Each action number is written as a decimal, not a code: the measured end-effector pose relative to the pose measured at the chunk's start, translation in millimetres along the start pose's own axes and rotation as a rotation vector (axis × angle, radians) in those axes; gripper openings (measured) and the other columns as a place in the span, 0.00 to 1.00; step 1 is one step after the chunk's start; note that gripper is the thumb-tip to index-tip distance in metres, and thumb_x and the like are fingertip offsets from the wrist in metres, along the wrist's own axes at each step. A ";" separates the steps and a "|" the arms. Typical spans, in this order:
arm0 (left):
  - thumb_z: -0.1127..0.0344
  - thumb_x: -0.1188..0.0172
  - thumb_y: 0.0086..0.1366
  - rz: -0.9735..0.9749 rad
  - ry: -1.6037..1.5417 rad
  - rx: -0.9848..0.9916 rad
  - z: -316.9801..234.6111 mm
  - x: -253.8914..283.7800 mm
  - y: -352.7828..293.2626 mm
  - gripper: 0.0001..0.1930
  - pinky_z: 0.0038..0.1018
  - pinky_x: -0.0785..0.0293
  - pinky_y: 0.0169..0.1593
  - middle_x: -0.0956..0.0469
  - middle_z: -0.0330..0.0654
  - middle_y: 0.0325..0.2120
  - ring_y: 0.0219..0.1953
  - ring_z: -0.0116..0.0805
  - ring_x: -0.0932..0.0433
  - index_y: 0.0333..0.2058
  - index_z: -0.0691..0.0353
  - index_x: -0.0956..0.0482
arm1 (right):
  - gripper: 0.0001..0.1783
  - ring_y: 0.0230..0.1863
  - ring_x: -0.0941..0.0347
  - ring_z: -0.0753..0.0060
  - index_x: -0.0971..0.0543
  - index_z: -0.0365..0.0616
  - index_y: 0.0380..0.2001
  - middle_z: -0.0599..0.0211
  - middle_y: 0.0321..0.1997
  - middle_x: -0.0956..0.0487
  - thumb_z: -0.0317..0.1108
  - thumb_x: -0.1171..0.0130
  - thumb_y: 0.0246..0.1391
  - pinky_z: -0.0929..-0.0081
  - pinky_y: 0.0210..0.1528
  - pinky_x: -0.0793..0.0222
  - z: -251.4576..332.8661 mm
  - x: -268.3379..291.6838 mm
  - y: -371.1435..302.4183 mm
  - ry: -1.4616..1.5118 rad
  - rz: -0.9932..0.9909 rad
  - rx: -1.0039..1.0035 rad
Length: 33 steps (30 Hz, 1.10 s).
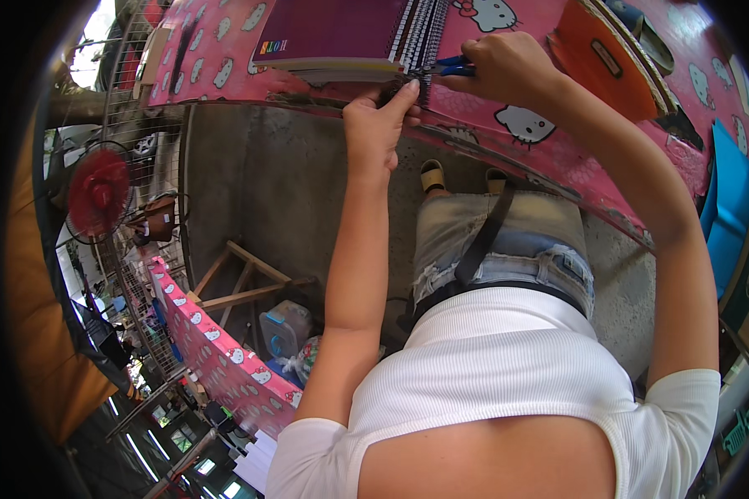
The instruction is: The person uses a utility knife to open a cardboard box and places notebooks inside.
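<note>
A thick purple spiral-bound notebook (341,33) lies at the table's front edge, its black coil (420,37) running along the right side. My left hand (379,125) is closed at the near end of that coil, thumb on top and fingers beneath the edge. My right hand (512,66) grips blue-handled pliers (456,66) from the right. Their jaws point left at the coil's end, close to my left thumb. The exact contact between jaws and coil is too small to make out.
The pink cartoon-print table (466,104) has a worn front edge. An orange panel with a wooden rim (607,62) stands right of my right hand, and a blue folder (728,183) farther right. At left are a red fan (100,191), a wooden frame (250,283) and a plastic container (285,328).
</note>
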<state>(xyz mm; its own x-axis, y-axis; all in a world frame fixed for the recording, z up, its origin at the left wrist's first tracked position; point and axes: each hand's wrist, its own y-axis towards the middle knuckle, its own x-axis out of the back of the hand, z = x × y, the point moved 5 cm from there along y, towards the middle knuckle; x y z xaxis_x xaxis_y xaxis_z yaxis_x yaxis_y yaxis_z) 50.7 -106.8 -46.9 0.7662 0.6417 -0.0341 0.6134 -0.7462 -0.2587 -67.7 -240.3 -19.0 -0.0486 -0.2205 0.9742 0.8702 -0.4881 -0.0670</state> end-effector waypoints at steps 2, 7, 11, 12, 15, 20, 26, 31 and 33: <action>0.68 0.35 0.55 -0.005 -0.007 -0.011 2.9 4.0 -1.4 0.11 0.21 0.27 0.26 0.23 0.39 0.25 0.24 0.25 0.25 0.34 0.69 0.23 | 0.28 0.33 0.24 0.60 0.23 0.41 0.29 0.61 0.30 0.22 0.60 0.41 0.45 0.62 0.34 0.29 1.6 -2.2 -4.4 0.003 0.116 -0.069; 0.69 0.32 0.53 0.032 -0.125 0.150 10.6 0.5 7.5 0.14 0.21 0.27 0.27 0.23 0.39 0.28 0.25 0.26 0.24 0.36 0.66 0.24 | 0.28 0.33 0.23 0.60 0.23 0.41 0.28 0.61 0.29 0.22 0.60 0.41 0.45 0.63 0.34 0.28 -18.3 0.1 -10.3 -0.125 -0.417 0.142; 0.68 0.32 0.52 0.004 0.083 0.100 10.8 -4.9 3.9 0.15 0.21 0.26 0.27 0.23 0.39 0.29 0.26 0.26 0.24 0.37 0.66 0.25 | 0.28 0.34 0.24 0.60 0.23 0.41 0.29 0.61 0.30 0.22 0.59 0.41 0.45 0.64 0.35 0.29 -3.2 -0.6 -10.7 -0.155 -0.408 0.195; 0.68 0.32 0.52 0.004 0.069 0.082 11.7 -3.9 3.7 0.15 0.21 0.26 0.27 0.23 0.39 0.29 0.26 0.26 0.24 0.37 0.67 0.25 | 0.28 0.34 0.24 0.60 0.23 0.41 0.29 0.61 0.30 0.22 0.59 0.41 0.45 0.64 0.35 0.29 1.6 2.7 -8.4 -0.152 -0.409 0.198; 0.69 0.32 0.53 0.004 0.030 0.053 13.9 0.7 3.6 0.15 0.21 0.26 0.28 0.23 0.39 0.30 0.26 0.26 0.24 0.38 0.67 0.25 | 0.27 0.35 0.24 0.63 0.24 0.41 0.32 0.62 0.32 0.22 0.58 0.41 0.45 0.68 0.38 0.30 -5.1 -12.4 -2.6 -0.041 0.150 -0.053; 0.70 0.32 0.53 0.040 -0.064 0.155 23.5 3.4 5.1 0.15 0.20 0.26 0.28 0.22 0.39 0.31 0.26 0.26 0.24 0.38 0.66 0.25 | 0.28 0.28 0.23 0.59 0.23 0.40 0.29 0.60 0.24 0.23 0.58 0.42 0.47 0.63 0.29 0.29 -29.8 -18.9 -20.1 -0.138 -0.545 0.218; 0.69 0.32 0.53 0.014 0.046 0.133 23.8 -4.1 7.6 0.16 0.20 0.26 0.29 0.22 0.37 0.29 0.25 0.26 0.24 0.38 0.64 0.25 | 0.29 0.27 0.23 0.57 0.23 0.39 0.29 0.58 0.24 0.23 0.59 0.43 0.47 0.61 0.29 0.29 -11.8 -19.0 -2.0 -0.035 -0.199 0.099; 0.69 0.31 0.51 -0.004 0.001 0.114 27.1 7.0 9.3 0.14 0.20 0.27 0.27 0.22 0.37 0.28 0.24 0.25 0.24 0.36 0.64 0.24 | 0.28 0.28 0.23 0.57 0.23 0.40 0.27 0.58 0.25 0.23 0.59 0.43 0.47 0.60 0.30 0.30 -13.0 -18.4 -6.2 -0.035 -0.091 0.049; 0.70 0.31 0.51 -0.009 -0.014 0.142 28.7 7.8 9.6 0.13 0.20 0.27 0.27 0.22 0.37 0.27 0.24 0.25 0.24 0.35 0.64 0.23 | 0.29 0.28 0.23 0.57 0.23 0.40 0.27 0.58 0.25 0.23 0.59 0.43 0.47 0.60 0.30 0.30 -19.5 -17.8 -9.0 -0.065 -0.150 0.054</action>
<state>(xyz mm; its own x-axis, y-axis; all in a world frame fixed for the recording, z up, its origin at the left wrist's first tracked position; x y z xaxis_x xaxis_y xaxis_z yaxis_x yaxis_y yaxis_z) 57.1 -103.9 -77.3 0.7574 0.6514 -0.0446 0.5861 -0.7083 -0.3934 -84.2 -248.4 -39.9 -0.1501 -0.0926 0.9843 0.8805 -0.4653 0.0905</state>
